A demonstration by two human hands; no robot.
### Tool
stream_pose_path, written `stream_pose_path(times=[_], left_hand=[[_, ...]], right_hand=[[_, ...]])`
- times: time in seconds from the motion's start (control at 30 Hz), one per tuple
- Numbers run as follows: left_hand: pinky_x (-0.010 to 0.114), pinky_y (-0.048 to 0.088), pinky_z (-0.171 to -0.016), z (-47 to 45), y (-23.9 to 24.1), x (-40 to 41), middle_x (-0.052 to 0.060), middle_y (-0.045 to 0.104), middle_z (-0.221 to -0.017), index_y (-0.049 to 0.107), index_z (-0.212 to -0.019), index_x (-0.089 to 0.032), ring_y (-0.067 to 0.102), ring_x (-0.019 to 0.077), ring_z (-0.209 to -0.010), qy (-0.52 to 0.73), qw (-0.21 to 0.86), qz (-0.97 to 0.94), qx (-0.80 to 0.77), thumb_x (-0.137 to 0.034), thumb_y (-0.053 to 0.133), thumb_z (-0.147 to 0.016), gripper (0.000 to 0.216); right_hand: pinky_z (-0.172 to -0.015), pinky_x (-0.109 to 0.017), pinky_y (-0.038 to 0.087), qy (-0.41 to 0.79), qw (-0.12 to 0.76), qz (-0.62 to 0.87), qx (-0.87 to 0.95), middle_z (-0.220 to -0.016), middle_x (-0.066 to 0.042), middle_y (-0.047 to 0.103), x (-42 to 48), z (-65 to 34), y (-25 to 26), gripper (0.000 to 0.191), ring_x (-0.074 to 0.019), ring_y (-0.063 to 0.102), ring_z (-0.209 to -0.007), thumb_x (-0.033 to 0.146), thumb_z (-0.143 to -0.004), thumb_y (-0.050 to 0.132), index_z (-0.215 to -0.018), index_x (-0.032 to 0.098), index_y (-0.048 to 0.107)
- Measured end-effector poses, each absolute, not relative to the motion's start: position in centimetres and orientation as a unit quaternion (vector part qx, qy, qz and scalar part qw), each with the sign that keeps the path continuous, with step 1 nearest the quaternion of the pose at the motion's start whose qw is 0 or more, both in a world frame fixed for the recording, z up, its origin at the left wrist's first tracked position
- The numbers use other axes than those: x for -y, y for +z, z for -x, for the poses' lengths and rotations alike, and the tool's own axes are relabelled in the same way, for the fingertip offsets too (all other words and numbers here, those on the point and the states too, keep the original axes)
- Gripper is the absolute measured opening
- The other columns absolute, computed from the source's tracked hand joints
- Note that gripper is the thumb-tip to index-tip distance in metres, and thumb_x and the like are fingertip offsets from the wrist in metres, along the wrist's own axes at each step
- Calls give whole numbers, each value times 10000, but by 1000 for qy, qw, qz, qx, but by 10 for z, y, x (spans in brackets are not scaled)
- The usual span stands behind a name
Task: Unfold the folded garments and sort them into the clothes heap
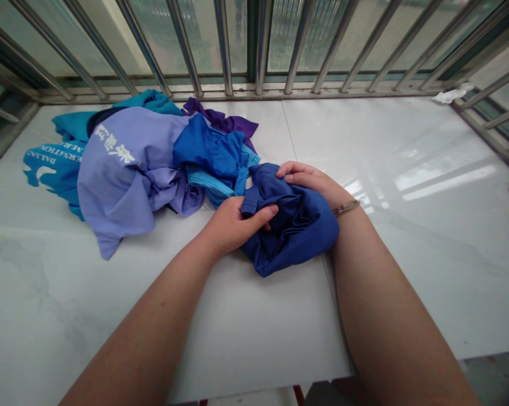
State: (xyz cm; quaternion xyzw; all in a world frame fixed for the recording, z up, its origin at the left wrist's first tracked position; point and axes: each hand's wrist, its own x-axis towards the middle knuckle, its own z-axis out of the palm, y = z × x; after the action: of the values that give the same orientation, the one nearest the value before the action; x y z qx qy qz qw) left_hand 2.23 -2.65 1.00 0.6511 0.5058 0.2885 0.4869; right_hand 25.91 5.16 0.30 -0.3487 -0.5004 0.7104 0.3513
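A crumpled dark blue garment [299, 234] lies on the white marble-look surface [407, 169] in front of me. My left hand [233, 223] pinches its left edge, thumb over a fold. Over the cloth's top edge rests my right hand [307, 177], fingers curled into the fabric; a thin bracelet [345, 207] sits on that wrist. Just left of my hands is a heap of clothes: a lavender shirt [127, 169] with white print, a bright blue piece [210, 152], a teal shirt [57, 163] with white lettering and a purple piece [227, 121].
Metal window bars [258, 51] run along the far edge and both sides of the surface. A crumpled white scrap [451, 94] lies in the far right corner. The near edge of the slab [254, 389] is just below my forearms.
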Motion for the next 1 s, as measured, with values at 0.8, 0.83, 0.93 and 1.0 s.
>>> stream_pose_path(times=[0.8, 0.83, 0.93, 1.0], left_hand=[[315, 597, -741, -22, 8, 26, 43, 814, -780, 770, -755, -206, 765, 238, -766, 297, 495, -646, -500, -671, 712, -957, 510], [316, 596, -741, -22, 8, 26, 43, 814, -779, 771, -753, -206, 765, 238, -767, 298, 494, -646, -499, -674, 710, -958, 514], [317, 590, -740, -22, 8, 26, 44, 815, -776, 773, -742, -206, 765, 238, -764, 300, 493, -648, -497, -680, 710, -958, 525], [316, 587, -740, -22, 8, 26, 43, 816, -775, 775, -742, -206, 766, 237, -762, 301, 493, -649, -495, -678, 713, -957, 522]], right_hand=[[-750, -233, 554, 704, 358, 337, 512, -879, 26, 716, -53, -258, 4, 201, -140, 650, -790, 278, -796, 887, -954, 214, 782], [-749, -232, 556, 703, 359, 338, 513, -879, 26, 717, -53, -259, 4, 200, -140, 652, -790, 278, -796, 887, -953, 214, 781], [-740, -234, 563, 709, 355, 339, 506, -886, 22, 726, -52, -260, 4, 211, -144, 660, -787, 282, -805, 887, -973, 217, 779], [-734, -239, 572, 716, 357, 339, 494, -897, 18, 735, -51, -261, 4, 223, -147, 666, -782, 289, -812, 889, -990, 219, 775]])
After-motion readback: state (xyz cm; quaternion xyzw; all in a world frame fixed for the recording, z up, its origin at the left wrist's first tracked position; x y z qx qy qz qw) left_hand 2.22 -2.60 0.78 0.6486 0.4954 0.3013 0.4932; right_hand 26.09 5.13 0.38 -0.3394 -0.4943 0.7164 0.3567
